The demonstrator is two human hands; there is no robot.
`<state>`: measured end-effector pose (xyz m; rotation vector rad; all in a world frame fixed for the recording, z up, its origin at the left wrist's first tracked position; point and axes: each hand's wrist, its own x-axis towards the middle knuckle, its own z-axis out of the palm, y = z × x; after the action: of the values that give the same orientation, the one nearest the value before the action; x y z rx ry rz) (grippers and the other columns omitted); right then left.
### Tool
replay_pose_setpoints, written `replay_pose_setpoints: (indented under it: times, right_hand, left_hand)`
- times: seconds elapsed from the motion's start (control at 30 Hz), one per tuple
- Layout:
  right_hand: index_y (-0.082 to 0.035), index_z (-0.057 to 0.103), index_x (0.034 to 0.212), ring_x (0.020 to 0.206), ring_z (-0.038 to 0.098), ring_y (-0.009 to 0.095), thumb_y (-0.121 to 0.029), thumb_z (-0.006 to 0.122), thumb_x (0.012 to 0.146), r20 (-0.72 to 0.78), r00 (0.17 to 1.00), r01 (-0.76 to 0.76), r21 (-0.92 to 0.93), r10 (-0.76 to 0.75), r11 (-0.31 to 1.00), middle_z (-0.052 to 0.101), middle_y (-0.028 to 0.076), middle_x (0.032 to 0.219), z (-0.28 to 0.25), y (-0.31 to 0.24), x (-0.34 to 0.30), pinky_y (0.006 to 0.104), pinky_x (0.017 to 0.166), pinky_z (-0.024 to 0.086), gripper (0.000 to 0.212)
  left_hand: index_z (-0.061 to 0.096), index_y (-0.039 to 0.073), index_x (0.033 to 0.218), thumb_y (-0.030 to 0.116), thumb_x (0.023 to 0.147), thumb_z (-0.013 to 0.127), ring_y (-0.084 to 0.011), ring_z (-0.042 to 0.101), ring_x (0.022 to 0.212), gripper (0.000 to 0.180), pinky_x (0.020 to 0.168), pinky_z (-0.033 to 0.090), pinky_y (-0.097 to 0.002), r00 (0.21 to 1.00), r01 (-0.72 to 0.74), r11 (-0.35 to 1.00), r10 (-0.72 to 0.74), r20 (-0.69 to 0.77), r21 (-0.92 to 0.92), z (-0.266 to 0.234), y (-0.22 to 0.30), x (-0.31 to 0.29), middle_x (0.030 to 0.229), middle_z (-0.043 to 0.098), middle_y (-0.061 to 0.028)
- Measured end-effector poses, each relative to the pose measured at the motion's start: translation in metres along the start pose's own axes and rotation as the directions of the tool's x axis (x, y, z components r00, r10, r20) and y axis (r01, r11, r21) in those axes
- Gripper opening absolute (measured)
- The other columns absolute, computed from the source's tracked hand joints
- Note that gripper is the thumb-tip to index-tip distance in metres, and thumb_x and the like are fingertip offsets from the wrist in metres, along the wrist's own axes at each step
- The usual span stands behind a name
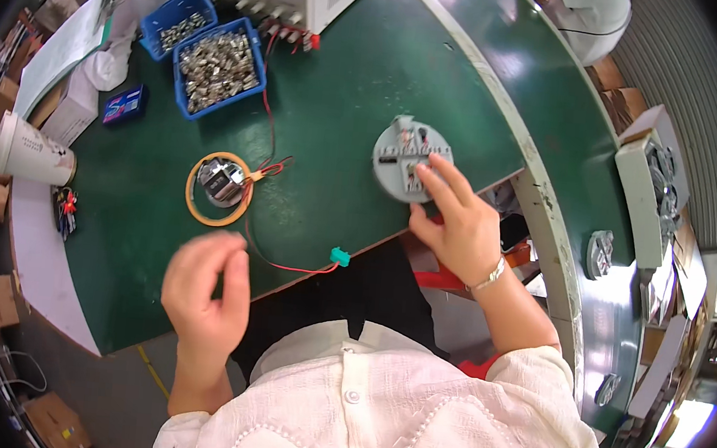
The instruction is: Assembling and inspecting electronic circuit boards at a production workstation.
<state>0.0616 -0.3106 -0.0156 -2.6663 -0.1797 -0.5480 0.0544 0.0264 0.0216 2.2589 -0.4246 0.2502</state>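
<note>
My right hand [461,224] grips a round grey plastic housing [389,171] at its right and near edge. Its fingers lie on the face, the thumb by the rim. Small dark and metallic parts sit in the housing's middle. My left hand [203,291] hovers over the table's near edge, thumb and fingers curled together; anything between them is hidden. Just beyond it, a yellow-orange ring [190,198] surrounds a shiny round metal piece [221,183] with a dark centre. A thin red wire [286,267] runs from near the ring to a teal clip [339,257].
A power supply [335,4] with a red display stands at the back, its leads reaching the ring. Two blue bins [188,100] hold small metal parts. A small blue box [124,106] and a tipped paper cup [36,151] are at left. Another person [593,27] is beyond the bench.
</note>
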Motion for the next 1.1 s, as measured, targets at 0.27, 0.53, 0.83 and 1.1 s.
replay_pose_setpoints:
  times: [0.27,0.53,0.83,1.1]
  right_hand:
    - [-0.01,0.072,0.115,0.088,0.073,0.03,-0.028,0.074,0.086,-0.123,0.972,-0.23,-0.278,0.203,0.933,0.069,0.008,0.119,-0.027,0.108,0.014,0.0396,0.077,0.06,0.034]
    - [-0.012,0.074,0.115,0.095,0.072,0.033,-0.038,0.062,0.094,-0.21,0.831,-0.546,-0.487,0.516,0.681,0.069,0.01,0.12,-0.076,0.222,0.006,0.0444,0.083,0.059,0.036]
    - [-0.013,0.073,0.119,0.109,0.069,0.036,-0.043,0.058,0.095,-0.53,0.625,-0.78,-0.461,0.573,0.423,0.069,0.016,0.122,-0.181,0.334,-0.06,0.046,0.092,0.056,0.041]
    - [-0.01,0.056,0.139,0.123,0.064,0.038,-0.051,0.058,0.094,-0.729,0.305,-0.897,-0.436,0.613,-0.072,0.058,0.021,0.141,-0.297,0.417,-0.129,0.0534,0.097,0.054,0.061]
  left_hand:
    - [0.04,-0.002,0.154,0.019,0.1,0.064,-0.0431,0.036,0.15,0.063,0.118,0.035,-0.0544,0.955,-0.271,0.804,0.292,0.046,0.529,0.043,-0.03,0.047,0.161,0.038,-0.0241]
    - [0.036,-0.003,0.157,0.017,0.105,0.055,-0.0443,0.033,0.151,0.059,0.12,0.03,-0.0557,0.982,-0.13,0.801,0.185,-0.034,0.584,0.044,-0.032,0.042,0.165,0.033,-0.0208]
    - [0.039,-0.005,0.155,0.01,0.106,0.05,-0.0441,0.034,0.15,0.053,0.121,0.03,-0.0523,0.975,-0.166,0.882,0.214,-0.06,0.441,0.042,-0.043,0.043,0.163,0.036,-0.0241]
    - [0.046,-0.007,0.146,0.01,0.106,0.053,-0.0399,0.042,0.146,0.044,0.12,0.033,-0.0492,0.885,-0.169,0.885,0.33,-0.328,0.434,0.042,-0.026,0.034,0.158,0.042,-0.025]
